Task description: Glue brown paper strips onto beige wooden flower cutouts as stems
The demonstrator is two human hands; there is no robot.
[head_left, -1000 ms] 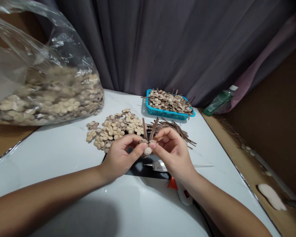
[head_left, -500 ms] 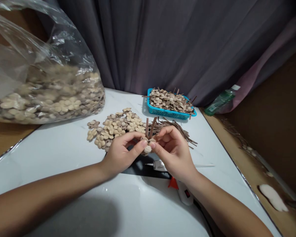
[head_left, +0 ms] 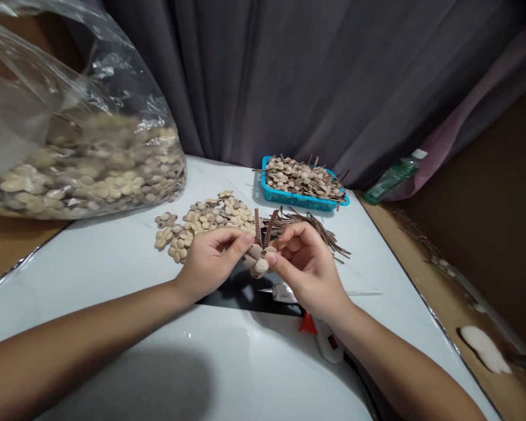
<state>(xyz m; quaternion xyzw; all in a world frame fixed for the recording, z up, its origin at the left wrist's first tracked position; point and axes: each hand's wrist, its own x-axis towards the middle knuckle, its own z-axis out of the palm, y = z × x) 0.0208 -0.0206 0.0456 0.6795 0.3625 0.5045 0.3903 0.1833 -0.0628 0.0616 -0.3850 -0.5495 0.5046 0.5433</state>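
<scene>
A small fabric flower (head_left: 255, 252) with grey-brown petals and a pale fuzzy ball is held up between my hands, over a dark mat (head_left: 232, 295). Two ends of brown checked ribbon (head_left: 269, 227) stand up from it in a V. My right hand (head_left: 310, 263) pinches its right petal between thumb and fingers. My left hand (head_left: 213, 255) is closed in a pinch at the flower's upper left, beside the ribbon; its exact contact is partly hidden. A glue gun (head_left: 284, 293) with an orange trigger (head_left: 307, 323) lies below my right hand.
Loose fabric flowers (head_left: 201, 225) lie in a heap behind my left hand, with cut ribbon strips (head_left: 319, 231) to the right. A blue basket (head_left: 304, 203) holds finished-looking pieces. A clear bag (head_left: 149, 169) of flowers stands left. A green bottle (head_left: 390, 181) is beyond the right edge.
My left thumb and fingers have slid up and left off the flower's front, showing more of its petals. The flower has turned slightly. My right hand keeps its pinch.
</scene>
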